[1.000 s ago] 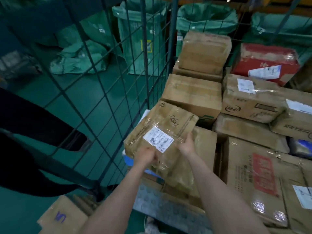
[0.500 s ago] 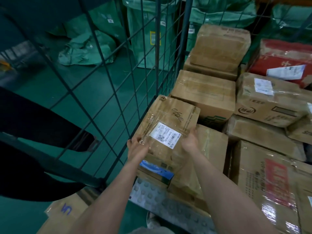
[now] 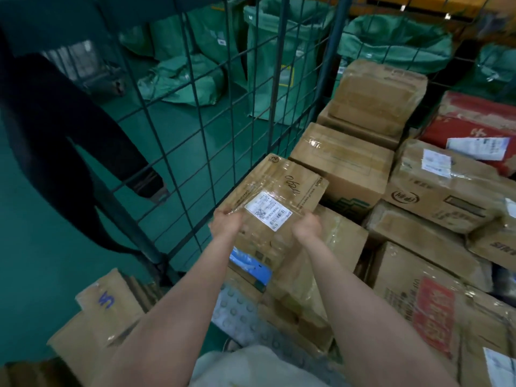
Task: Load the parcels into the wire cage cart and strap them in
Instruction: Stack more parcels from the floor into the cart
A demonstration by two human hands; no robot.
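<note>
Both hands were curled round the near corners of a taped brown parcel with a white label, the left hand at its left corner and the right hand at its right, fingers tucked under. The parcel sat tilted over the near-left part of the load inside the wire cage cart, just beside the left mesh wall. Whether its far edge already rested on the boxes below could not be told.

The glossy tape looked slick, so a loose grip could let the parcel slide. The stack beneath it, a blue-patched parcel and a crumpled box, looked uneven, and a parcel set down at that tilt would likely rock or slip toward the mesh. Just beyond it, a larger brown box left little room. No strap was visible, and so lumpy a top layer might be hard to strap down.

Outside the cage the floor was green, with green sacks at the far side, another person's dark-clad leg on the left, and a marked carton near left.
</note>
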